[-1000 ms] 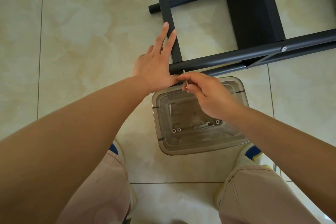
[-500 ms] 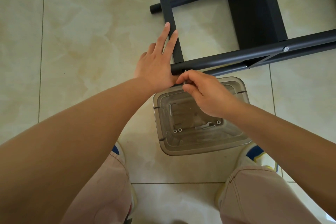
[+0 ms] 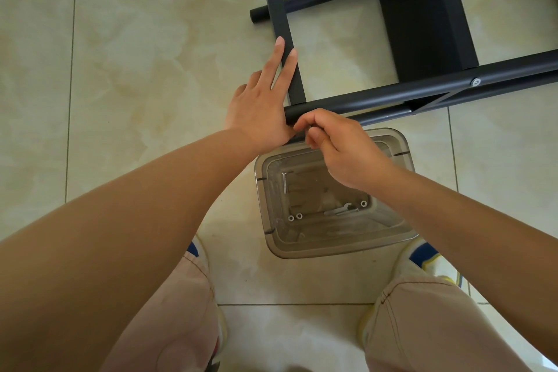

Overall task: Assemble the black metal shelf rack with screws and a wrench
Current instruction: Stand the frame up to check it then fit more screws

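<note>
Alignment is deciding this step: left hand (image 3: 259,106), fingers spread, is bracing the crossbar (image 3: 279,9) mid-frame while right hand (image 3: 341,145) is pinching, presumably a screw, at the tube (image 3: 392,96) end.

A clear plastic container (image 3: 338,246) sits on the beige tiled floor (image 3: 136,69), between two white-and-blue shoes (image 3: 422,254) and the knees of beige trousers (image 3: 428,326).
</note>
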